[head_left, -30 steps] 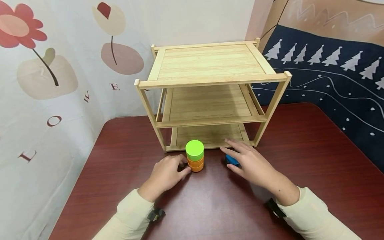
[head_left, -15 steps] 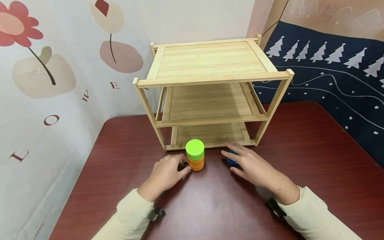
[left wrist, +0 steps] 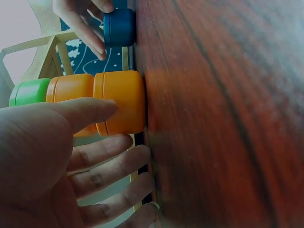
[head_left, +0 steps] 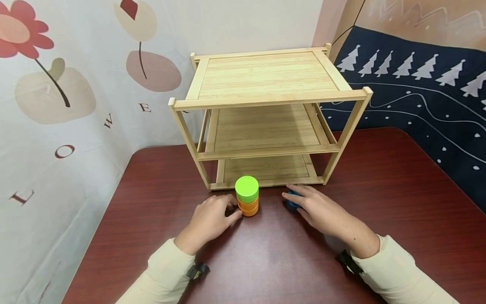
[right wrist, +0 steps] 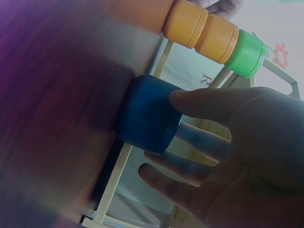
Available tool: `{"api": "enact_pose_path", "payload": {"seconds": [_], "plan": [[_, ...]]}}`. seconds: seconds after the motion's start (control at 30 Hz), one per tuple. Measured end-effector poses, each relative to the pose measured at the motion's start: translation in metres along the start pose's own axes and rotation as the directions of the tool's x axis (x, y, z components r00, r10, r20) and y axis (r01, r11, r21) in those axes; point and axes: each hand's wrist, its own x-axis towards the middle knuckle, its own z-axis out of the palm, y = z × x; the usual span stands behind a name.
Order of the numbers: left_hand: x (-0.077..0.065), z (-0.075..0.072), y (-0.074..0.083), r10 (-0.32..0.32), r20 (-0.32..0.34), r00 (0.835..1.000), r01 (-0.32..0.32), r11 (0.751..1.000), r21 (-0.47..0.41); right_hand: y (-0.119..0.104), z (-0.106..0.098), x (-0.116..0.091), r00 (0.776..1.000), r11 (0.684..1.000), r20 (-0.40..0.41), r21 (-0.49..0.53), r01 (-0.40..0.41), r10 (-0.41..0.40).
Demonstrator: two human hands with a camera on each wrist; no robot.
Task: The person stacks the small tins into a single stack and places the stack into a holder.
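Note:
A stack (head_left: 248, 207) of two round orange pieces with a bright green top (head_left: 247, 188) stands upright on the table. My left hand (head_left: 209, 219) is at its left side; in the left wrist view the thumb overlaps the lower orange piece (left wrist: 123, 102) and the fingers are spread beside it. To the right of the stack stands a small, round blue jar (right wrist: 149, 114). Around it my right hand (head_left: 319, 209) has its thumb at the near rim and its index finger passing behind. From above, this hand covers much of the jar.
A three-tier wooden shelf (head_left: 269, 78) stands just behind both the stack and the jar, its lowest front rail close to them. Dark red table surface (head_left: 250, 266) extends in front. Printed cloth (head_left: 95, 80) hangs around the back and sides.
My right hand has lowered slightly and its fingers and thumb have drawn closer around the blue jar. The left hand and the stack have stayed in place. The head view has shifted a little.

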Motion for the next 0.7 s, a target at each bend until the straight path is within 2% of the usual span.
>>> {"api": "enact_pose_path", "payload": {"seconds": [0.7], "plan": [[-0.0004, -0.0001, 0.0002, -0.002, 0.004, 1.000, 0.002, 1.000, 0.002, 0.0008, 0.0006, 0.0012, 1.000, 1.000, 0.008, 0.006, -0.012, 0.012]]}}
